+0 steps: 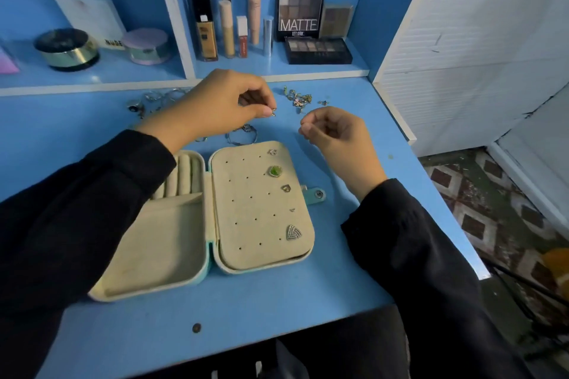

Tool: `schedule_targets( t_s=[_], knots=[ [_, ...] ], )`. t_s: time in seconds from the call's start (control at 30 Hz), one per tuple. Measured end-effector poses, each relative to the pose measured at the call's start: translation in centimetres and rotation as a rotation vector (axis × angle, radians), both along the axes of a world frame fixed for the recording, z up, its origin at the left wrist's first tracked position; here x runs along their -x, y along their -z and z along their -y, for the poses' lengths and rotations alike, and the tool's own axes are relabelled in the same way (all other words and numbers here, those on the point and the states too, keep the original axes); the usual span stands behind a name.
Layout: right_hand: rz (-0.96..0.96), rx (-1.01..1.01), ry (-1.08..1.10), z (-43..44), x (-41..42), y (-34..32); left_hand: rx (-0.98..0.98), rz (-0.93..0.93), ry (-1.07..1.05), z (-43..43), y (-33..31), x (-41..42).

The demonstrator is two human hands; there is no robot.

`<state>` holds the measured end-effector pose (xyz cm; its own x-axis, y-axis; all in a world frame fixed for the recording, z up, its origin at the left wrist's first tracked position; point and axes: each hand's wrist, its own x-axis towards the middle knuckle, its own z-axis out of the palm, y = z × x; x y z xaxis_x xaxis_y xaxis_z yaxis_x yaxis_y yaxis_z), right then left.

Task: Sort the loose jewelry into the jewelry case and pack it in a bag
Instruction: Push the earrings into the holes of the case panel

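Jewelry case [246, 224] open, five pinned earrings [275, 171]. Beyond it lies loose jewelry [298, 99]. Left hand [221, 101] pinches a small earring [272, 112]. Right hand [335, 138] fingers are curled together, contents indiscernible. Sorting appears early; no bag visible.

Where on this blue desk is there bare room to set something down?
Widest: the front strip of the blue desktop, between the open beige-lined jewelry case and the near edge. Also between its teal snap tab and the desk's right edge. Crowded: the back strip under the shelf, with silver rings, gold pieces, left hand and right hand.
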<state>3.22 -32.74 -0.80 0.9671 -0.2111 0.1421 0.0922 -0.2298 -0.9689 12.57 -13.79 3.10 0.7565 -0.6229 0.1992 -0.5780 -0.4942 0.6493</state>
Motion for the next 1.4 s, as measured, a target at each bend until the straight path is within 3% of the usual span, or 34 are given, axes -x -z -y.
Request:
schedule_targets(
  t_s=[0.5,0.93,1.4],
  knots=[
    [0.071,0.194,0.05,-3.1,2.2,0.5,0.05,-0.015,0.003,-3.5,1.2,5.8],
    [0.167,-0.045,-0.035,-3.4,2.3,-1.4,0.149,-0.094,-0.063,-3.7,0.6,6.4],
    [0.167,-0.1,-0.043,-3.7,2.3,-1.8,0.203,-0.106,-0.079,-3.6,0.6,6.3]
  ],
)
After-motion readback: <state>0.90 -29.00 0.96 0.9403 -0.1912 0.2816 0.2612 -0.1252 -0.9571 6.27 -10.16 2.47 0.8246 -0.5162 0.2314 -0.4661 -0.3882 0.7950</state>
